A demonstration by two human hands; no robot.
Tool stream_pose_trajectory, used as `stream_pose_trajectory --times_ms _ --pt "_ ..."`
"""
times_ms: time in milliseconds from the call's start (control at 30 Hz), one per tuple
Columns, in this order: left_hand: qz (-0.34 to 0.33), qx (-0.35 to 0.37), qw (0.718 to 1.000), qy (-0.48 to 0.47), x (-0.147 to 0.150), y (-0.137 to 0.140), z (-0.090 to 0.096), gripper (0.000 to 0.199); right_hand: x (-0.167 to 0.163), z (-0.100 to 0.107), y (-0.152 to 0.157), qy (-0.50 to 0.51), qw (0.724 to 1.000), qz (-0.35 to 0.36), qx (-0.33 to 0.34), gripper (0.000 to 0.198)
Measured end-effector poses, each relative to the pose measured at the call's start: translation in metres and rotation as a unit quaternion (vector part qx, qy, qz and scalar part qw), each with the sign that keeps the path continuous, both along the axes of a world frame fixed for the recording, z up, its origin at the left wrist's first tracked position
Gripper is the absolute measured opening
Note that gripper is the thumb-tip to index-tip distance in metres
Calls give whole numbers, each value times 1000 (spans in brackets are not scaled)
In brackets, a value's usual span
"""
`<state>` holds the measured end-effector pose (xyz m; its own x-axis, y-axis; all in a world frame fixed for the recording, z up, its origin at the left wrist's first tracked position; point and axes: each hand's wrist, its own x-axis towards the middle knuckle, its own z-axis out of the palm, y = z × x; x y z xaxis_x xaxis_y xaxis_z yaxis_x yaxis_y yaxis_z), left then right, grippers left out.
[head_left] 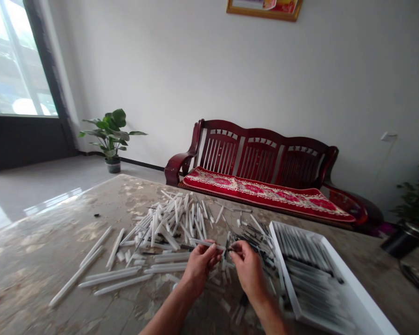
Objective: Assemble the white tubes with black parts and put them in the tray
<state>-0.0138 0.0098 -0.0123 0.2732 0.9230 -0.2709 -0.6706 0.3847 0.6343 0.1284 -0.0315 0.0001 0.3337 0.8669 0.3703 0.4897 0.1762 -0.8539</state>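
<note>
My left hand (199,270) is closed around a slim whitish tube (201,242) that looks like a pen barrel, its far end pointing left. Close by on the right, my right hand (248,272) pinches a small dark piece (234,249) near the tube's right end. Whether the two parts touch I cannot tell. Beyond my left hand lies a heap of white tubes (176,215), with several longer tubes (117,275) spread to the left. Thin dark parts (256,236) are scattered behind my right hand.
A white open box (356,284) on the right holds rows of translucent tubes with dark parts (303,246). The patterned table (31,284) stands before a red wooden bench (260,149). Farther off are a potted plant (113,135) and a dark cylindrical container (403,239).
</note>
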Motion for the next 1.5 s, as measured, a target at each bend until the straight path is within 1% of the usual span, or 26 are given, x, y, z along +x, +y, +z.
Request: stream_pose_trajectory --times_ms 233,433,533,633,733,867,1000,1133,1233,1300,1400,1500 --pt "-7 19 1000 17 1 -1 -2 41 -8 2 -2 -23 999 -13 30 9" --pt "-4 31 999 32 3 -2 -3 43 -8 -3 -2 -36 999 -20 35 15" --pt "-3 30 999 30 4 -2 -4 45 -8 -7 -2 -24 999 -23 36 14" --pt "2 33 999 36 4 -3 -4 46 -9 -10 -2 8 999 -9 32 15" --pt "8 45 998 50 3 -4 -3 47 -9 -10 -3 24 999 15 42 17" --pt "5 77 995 70 4 -7 -3 47 -9 -12 -4 46 998 14 29 23" --pt "-1 91 993 74 6 -10 -4 46 -9 -18 -3 22 999 24 36 29" --pt "12 79 995 67 5 -8 -3 46 -10 -20 -1 11 998 26 48 32" --pt "23 65 995 67 2 -6 0 47 -10 -20 0 -8 997 56 52 35" --pt "20 69 995 72 1 -6 2 48 -10 -19 1 -23 996 68 57 36" --pt "4 88 993 80 2 -7 1 47 -9 -20 3 -22 996 57 63 35" --pt "11 95 992 85 4 -8 0 46 -8 -19 3 -8 998 37 52 34"
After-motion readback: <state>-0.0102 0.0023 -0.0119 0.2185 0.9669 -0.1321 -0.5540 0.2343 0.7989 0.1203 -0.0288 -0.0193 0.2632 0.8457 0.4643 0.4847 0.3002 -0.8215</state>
